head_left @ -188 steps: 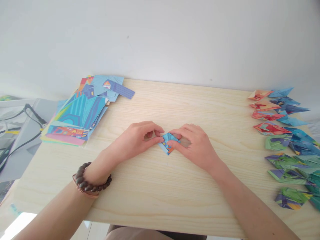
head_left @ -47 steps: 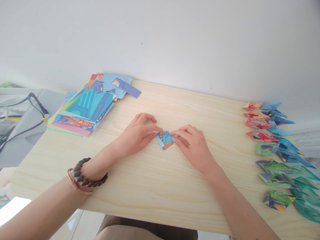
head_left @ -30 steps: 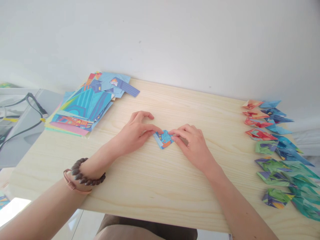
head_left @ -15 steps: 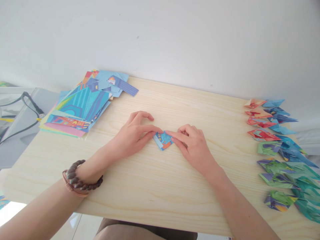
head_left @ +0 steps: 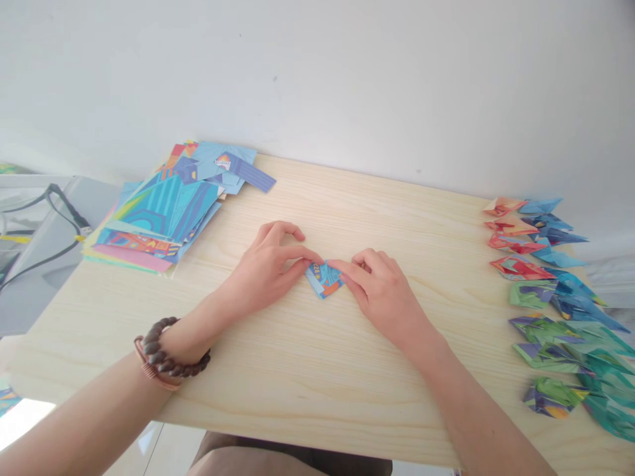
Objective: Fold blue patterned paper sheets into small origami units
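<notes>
Two bare hands meet on the small folded paper (head_left: pixel 323 283), which lies flat on the pale wooden table (head_left: pixel 297 377); take it as the clock's centre, with the person at six. Nearest, at eight, a dark beaded bracelet (head_left: pixel 171 365) circles the left wrist. The left hand (head_left: pixel 262 268), at nine, has its forefinger on the paper's upper edge; whether the thumb pinches too, I cannot tell. The right hand (head_left: pixel 384 284), at three, is closed on the right corner, forefinger along the top, thumb at the side. Six seconds ago that thumb lay across the paper's front; now the printed face shows more. Folded paper pieces (head_left: pixel 523 268) run from four up past three; farther off, a paper stack (head_left: pixel 169 208) sits at ten, unchanged, and the wall (head_left: pixel 347 99) stands at twelve.
</notes>
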